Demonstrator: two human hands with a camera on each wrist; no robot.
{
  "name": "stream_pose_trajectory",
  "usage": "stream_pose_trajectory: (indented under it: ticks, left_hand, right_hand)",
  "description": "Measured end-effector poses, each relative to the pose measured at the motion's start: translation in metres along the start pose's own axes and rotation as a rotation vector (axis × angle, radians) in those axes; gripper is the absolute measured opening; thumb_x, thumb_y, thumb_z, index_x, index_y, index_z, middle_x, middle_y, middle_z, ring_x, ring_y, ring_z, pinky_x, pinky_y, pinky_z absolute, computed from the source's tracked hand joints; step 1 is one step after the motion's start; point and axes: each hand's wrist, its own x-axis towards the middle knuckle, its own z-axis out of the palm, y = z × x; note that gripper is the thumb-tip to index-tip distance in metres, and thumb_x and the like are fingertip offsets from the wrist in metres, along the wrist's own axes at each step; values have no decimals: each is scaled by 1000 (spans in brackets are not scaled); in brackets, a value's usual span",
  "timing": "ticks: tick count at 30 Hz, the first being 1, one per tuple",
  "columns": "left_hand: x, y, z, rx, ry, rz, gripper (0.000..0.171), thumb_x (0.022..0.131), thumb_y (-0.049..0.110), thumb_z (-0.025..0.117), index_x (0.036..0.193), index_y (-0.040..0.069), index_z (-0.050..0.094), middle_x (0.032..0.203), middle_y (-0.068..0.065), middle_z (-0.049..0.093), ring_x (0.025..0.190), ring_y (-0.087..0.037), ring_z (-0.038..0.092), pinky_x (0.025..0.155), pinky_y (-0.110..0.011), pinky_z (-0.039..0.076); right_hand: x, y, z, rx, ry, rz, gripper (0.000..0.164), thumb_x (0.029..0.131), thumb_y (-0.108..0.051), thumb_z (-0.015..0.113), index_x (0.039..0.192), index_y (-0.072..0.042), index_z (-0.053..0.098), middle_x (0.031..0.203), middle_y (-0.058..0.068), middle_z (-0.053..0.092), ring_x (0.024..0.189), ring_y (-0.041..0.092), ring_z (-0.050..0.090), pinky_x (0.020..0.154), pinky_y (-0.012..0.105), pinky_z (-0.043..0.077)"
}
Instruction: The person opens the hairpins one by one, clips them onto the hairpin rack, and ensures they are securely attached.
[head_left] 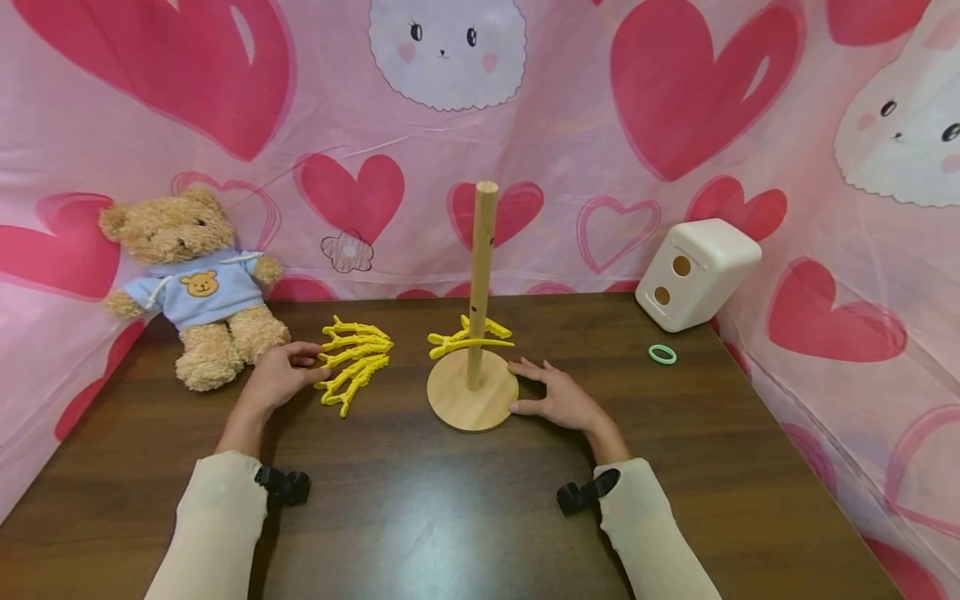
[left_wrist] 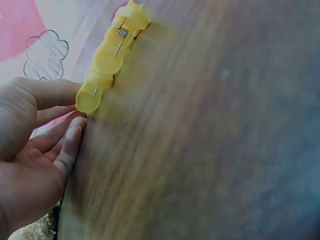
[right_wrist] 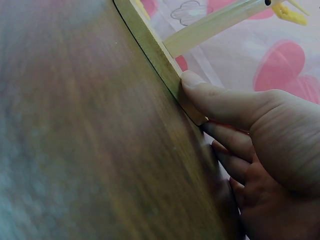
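Several yellow plastic clips [head_left: 354, 364] lie fanned on the table, their forked ends to the left. Metal springs show on the yellow clips [left_wrist: 107, 55] in the left wrist view. My left hand [head_left: 281, 375] is at those forked ends, fingers and thumb loosely bent and touching the yellow plastic; a firm pinch is not visible. A round wooden base [head_left: 457, 404] carries an upright wooden post [head_left: 483, 250] with small holes. My right hand [head_left: 562, 396] touches the base's right rim, thumb and fingers spread apart along it. More yellow pieces [head_left: 450, 342] are around the foot of the post, partly hidden.
A teddy bear [head_left: 202, 287] in a blue hoodie sits at the back left, close to the left hand. At the back right stand a white box [head_left: 708, 271] with two round holes and a mint-green ring [head_left: 662, 354]. A pink heart-print cloth [head_left: 555, 92] hangs behind the table.
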Motion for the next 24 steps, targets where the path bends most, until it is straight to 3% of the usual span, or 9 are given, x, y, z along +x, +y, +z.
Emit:
stream_pose_trajectory:
  ticks: [7,14,18,24]
  left_hand:
    - [-1,1,-1,22,-7,-2,51,91,19,76,130,-10,59,122,-31,61,111,-43,57,87,-47,51]
    - [0,2,-1,28,-5,21,47,92,19,75,127,-9,59,118,-29,62,108,-41,59,85,-44,51]
    - [-5,4,-2,26,41,44,49,95,24,72,130,-8,59,117,-28,63,107,-41,61,85,-45,52]
    - [-12,15,-7,-44,194,108,48,98,26,70,133,-6,59,117,-27,65,105,-38,63,79,-17,49]
  right_hand:
    - [-1,0,0,-2,-3,5,67,89,-27,80,148,-8,53,155,19,42,151,38,19,120,60,10]
    - [-1,0,-2,-5,-5,5,67,89,-27,80,148,-8,53,155,20,41,151,40,18,119,61,9]
    - [-1,1,-1,-5,-4,-9,67,89,-27,80,148,-7,53,155,19,42,151,37,20,120,60,8]
    - [-2,1,0,-3,-3,-7,68,89,-28,80,148,-8,53,155,18,42,151,36,20,120,59,8]
